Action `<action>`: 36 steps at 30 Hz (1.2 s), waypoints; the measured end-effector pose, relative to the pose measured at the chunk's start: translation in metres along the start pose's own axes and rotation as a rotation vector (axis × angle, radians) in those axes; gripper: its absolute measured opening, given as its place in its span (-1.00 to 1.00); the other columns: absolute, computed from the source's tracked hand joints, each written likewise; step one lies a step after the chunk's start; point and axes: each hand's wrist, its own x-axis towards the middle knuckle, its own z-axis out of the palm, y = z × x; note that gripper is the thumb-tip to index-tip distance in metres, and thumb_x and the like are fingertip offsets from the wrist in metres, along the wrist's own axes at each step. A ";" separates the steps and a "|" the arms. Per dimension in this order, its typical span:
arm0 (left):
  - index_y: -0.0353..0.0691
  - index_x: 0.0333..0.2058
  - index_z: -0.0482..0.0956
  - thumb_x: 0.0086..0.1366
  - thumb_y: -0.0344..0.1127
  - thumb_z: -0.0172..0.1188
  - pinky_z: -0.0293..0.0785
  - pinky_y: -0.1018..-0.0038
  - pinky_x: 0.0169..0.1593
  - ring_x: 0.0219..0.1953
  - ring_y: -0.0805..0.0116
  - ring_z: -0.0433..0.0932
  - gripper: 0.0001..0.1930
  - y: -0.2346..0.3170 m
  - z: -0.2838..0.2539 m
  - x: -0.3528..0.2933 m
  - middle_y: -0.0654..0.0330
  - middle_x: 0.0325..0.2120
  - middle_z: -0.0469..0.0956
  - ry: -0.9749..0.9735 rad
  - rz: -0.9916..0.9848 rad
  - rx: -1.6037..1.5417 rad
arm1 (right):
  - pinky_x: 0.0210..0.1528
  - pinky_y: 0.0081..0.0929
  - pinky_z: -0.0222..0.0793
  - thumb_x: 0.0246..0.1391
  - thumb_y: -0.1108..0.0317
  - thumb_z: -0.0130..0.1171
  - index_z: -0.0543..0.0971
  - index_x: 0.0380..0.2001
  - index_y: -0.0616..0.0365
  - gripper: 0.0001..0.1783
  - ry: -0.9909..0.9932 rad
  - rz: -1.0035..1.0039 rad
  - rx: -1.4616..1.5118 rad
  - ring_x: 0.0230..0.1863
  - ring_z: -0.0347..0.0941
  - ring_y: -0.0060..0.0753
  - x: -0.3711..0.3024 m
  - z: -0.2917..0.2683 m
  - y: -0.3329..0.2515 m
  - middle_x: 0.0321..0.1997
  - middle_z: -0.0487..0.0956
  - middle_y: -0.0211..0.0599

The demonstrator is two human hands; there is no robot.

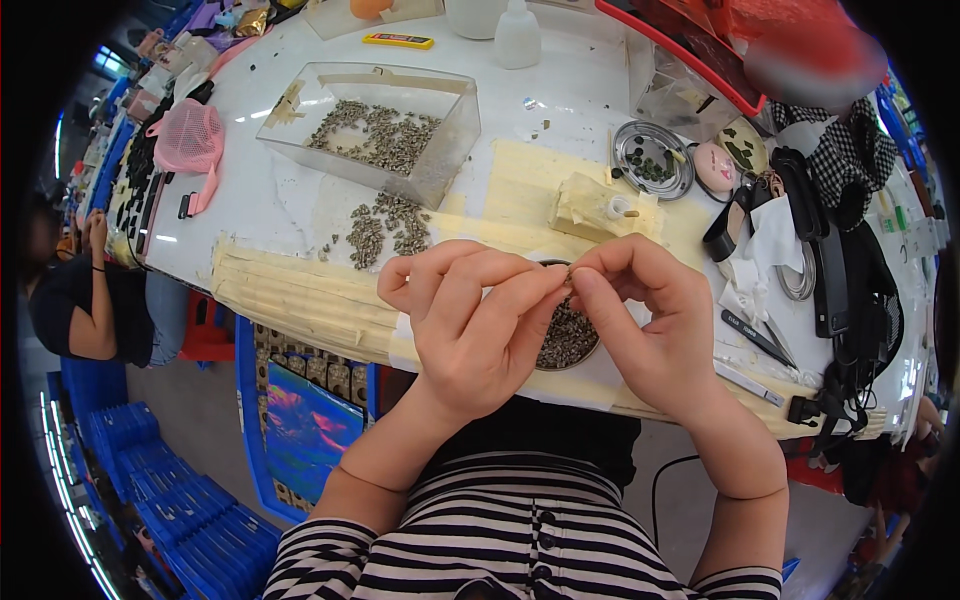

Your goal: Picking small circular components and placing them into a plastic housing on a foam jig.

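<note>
Both my hands meet fingertip to fingertip above a round dish of small grey metal pieces at the table's near edge. My left hand is pinched closed, its other fingers curled. My right hand pinches from the other side, thumb against forefinger. A tiny piece seems to sit between the fingertips, too small to name. Left of my hands, a loose pile of similar grey pieces lies on the white table. Beyond it stands a clear plastic box holding many more.
A tape-wrapped block stands just beyond my hands. A round tin with dark green bits, tweezers and black straps lie to the right. At the back are a white squeeze bottle and a yellow box cutter. Another person sits at left.
</note>
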 end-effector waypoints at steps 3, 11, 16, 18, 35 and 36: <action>-0.05 -0.31 0.68 0.03 -0.34 0.45 0.05 0.31 -0.07 -0.22 0.35 0.43 -0.79 -0.002 0.001 -0.001 0.43 -0.37 0.53 0.010 -0.016 -0.049 | -0.37 -0.63 0.48 0.12 0.53 0.24 0.57 -0.37 0.33 -0.94 -0.016 -0.004 0.001 -0.46 0.55 -0.61 0.000 0.000 0.000 -0.48 0.61 -0.31; -0.05 -0.32 0.68 0.00 -0.37 0.46 0.05 0.31 -0.07 -0.20 0.34 0.44 -0.78 -0.003 -0.001 -0.002 0.41 -0.37 0.53 0.001 -0.014 -0.017 | -0.30 -0.62 0.44 0.14 0.56 0.20 0.58 -0.34 0.35 -0.95 -0.024 -0.155 -0.178 -0.42 0.51 -0.59 -0.002 0.000 -0.003 -0.42 0.61 -0.30; -0.10 -0.36 0.67 0.05 -0.43 0.43 0.19 0.38 -0.08 -0.24 0.29 0.45 -0.84 0.002 -0.004 0.001 0.36 -0.39 0.56 -0.023 -0.012 0.075 | -0.45 -0.59 0.43 0.08 0.57 0.26 0.59 -0.35 0.30 -0.94 -0.023 -0.267 -0.213 -0.51 0.53 -0.51 0.000 -0.001 0.001 -0.47 0.58 -0.27; -0.10 -0.36 0.67 0.05 -0.44 0.42 0.19 0.38 -0.08 -0.24 0.29 0.45 -0.84 0.002 -0.004 0.000 0.35 -0.39 0.56 -0.030 -0.016 0.080 | -0.46 -0.59 0.43 0.07 0.57 0.26 0.60 -0.35 0.30 -0.94 -0.020 -0.293 -0.230 -0.51 0.53 -0.50 0.000 -0.001 0.002 -0.47 0.58 -0.27; -0.09 -0.34 0.71 0.04 -0.42 0.44 0.20 0.41 -0.09 -0.27 0.34 0.44 -0.83 -0.008 -0.007 0.002 0.36 -0.40 0.58 -0.025 -0.133 -0.312 | -0.22 -0.69 0.47 0.29 0.38 0.16 0.55 -0.22 0.30 -0.83 -0.234 0.351 0.466 -0.33 0.52 -0.69 0.000 -0.006 -0.004 -0.33 0.61 -0.39; -0.09 -0.34 0.71 0.03 -0.43 0.44 0.20 0.41 -0.09 -0.27 0.33 0.44 -0.82 -0.009 -0.007 0.001 0.35 -0.40 0.58 -0.024 -0.148 -0.350 | -0.22 -0.69 0.47 0.29 0.37 0.16 0.55 -0.21 0.30 -0.82 -0.248 0.357 0.489 -0.32 0.52 -0.69 0.000 -0.006 -0.003 -0.33 0.61 -0.38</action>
